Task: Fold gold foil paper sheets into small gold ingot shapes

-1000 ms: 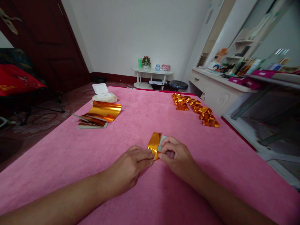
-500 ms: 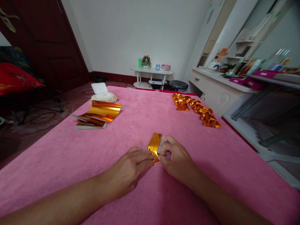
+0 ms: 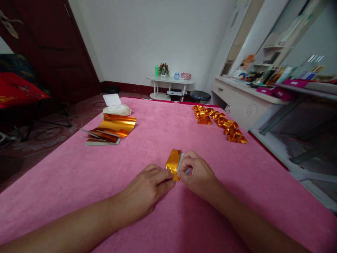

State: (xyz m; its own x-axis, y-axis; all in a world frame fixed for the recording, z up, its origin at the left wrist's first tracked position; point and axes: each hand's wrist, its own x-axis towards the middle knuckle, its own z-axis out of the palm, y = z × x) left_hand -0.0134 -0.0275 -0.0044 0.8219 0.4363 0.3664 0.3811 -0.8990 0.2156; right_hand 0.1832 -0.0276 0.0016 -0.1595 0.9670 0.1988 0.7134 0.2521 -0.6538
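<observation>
A partly folded sheet of gold foil paper (image 3: 173,160) with a grey-white underside lies on the pink cloth (image 3: 155,137) between my hands. My left hand (image 3: 150,186) comes in from the left, its fingers together and their tips pressing the near end of the foil paper. With thumb and forefinger, my right hand (image 3: 198,174) pinches the paper's right edge, where the pale underside shows. Part of the near end is hidden under my fingertips.
At the left lies a stack of gold foil sheets (image 3: 116,125), beside an opened white wipes pack (image 3: 117,109). Several folded gold foil pieces (image 3: 222,121) stand in rows at the right. Beyond are a small white table (image 3: 170,80), a black stool (image 3: 200,95) and a cluttered dresser (image 3: 244,95).
My left fingertips have shifted slightly at the near end of the foil paper. My right hand keeps its pinch on the right edge, almost unmoved.
</observation>
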